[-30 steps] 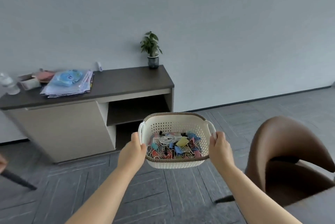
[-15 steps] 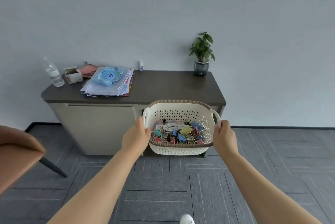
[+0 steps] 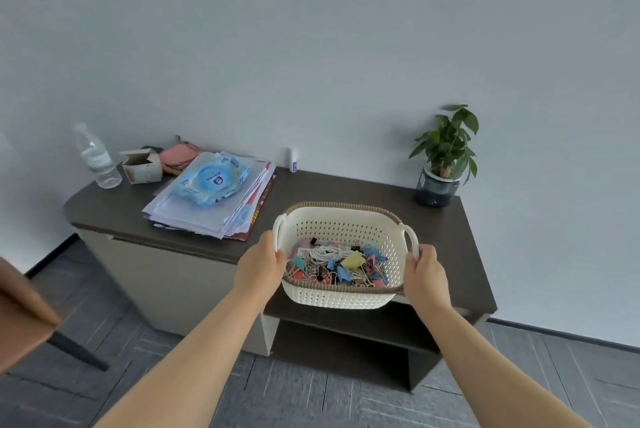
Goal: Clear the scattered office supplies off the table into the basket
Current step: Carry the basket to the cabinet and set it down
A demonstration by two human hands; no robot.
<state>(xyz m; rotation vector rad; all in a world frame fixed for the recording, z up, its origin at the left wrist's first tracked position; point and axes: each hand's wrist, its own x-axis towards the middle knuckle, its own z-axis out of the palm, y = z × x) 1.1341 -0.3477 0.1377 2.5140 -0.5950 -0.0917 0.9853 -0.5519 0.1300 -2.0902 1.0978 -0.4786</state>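
Since the earlier frame, the cabinet top (image 3: 346, 190) is coming closer beneath the basket (image 3: 341, 225). Left hand (image 3: 260, 263) and right hand (image 3: 425, 270) are gripping its handles; lower it level, keeping binder clips (image 3: 341, 266) inside.

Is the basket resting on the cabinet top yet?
Cannot tell. In the head view both hands grip the basket over the cabinet top; its underside is hidden.

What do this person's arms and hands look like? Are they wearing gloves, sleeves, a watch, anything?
Nothing is worn where the camera can see. The left hand and right hand are bare, with no gloves, and no rings can be made out. Both forearms are uncovered down to the bottom edge of the picture: no sleeves, watch or bracelet show.
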